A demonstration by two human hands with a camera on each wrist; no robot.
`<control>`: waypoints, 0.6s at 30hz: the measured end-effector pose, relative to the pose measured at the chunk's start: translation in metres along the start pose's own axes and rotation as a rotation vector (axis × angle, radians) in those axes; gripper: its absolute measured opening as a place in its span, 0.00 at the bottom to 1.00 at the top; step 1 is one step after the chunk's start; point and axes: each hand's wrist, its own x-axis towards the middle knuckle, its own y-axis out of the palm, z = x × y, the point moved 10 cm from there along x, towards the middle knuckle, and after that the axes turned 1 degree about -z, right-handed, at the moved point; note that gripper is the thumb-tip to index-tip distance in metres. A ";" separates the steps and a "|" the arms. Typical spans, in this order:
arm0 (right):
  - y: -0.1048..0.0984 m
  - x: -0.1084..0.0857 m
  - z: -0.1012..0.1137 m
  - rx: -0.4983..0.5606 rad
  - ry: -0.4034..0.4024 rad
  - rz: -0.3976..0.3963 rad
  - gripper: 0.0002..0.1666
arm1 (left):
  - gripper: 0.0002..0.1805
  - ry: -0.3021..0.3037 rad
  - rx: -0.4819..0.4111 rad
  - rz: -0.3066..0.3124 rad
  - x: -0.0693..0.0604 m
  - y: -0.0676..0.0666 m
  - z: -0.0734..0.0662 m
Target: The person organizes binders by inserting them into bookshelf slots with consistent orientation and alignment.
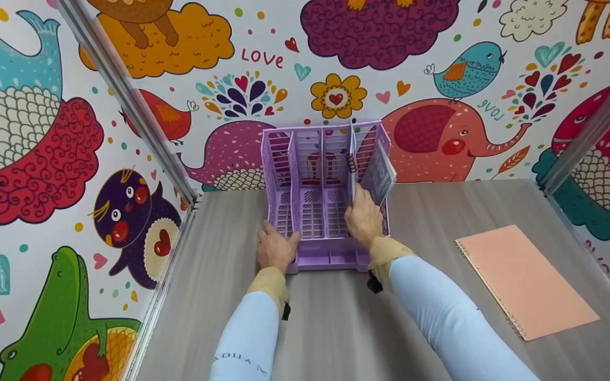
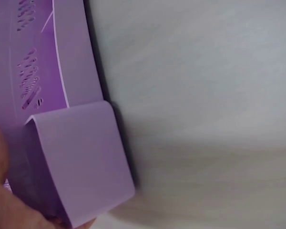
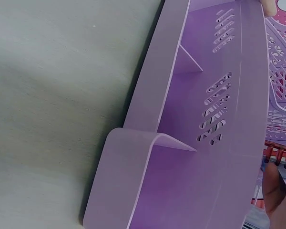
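A purple desk file rack (image 1: 310,244) with upright dividers stands against the patterned back wall. My left hand (image 1: 276,247) grips its front left corner, thumb on the inner side and fingers outside. In the left wrist view, part of that hand (image 2: 9,205) shows beside the rack's front pocket (image 2: 86,162). Toward the rack's right side, my right hand (image 1: 364,216) pinches a thin coil-bound notebook (image 1: 352,161) standing on edge by a divider. Its reddish-brown coil (image 3: 279,153) lies by my thumb in the right wrist view. A pale blue-grey booklet (image 1: 382,177) leans in the rightmost compartment.
A peach spiral notebook (image 1: 527,283) lies flat on the grey wood-look table (image 1: 331,328), right of the rack. Printed panels with metal corner posts (image 1: 130,100) enclose the table at the back and sides.
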 end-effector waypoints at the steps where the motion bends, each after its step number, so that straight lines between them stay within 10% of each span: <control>1: 0.001 0.000 0.000 0.003 0.001 0.004 0.31 | 0.60 0.001 0.000 0.000 0.000 0.000 0.000; 18: 0.003 -0.004 -0.002 -0.030 0.001 -0.009 0.26 | 0.58 0.003 -0.003 0.009 0.000 0.001 0.000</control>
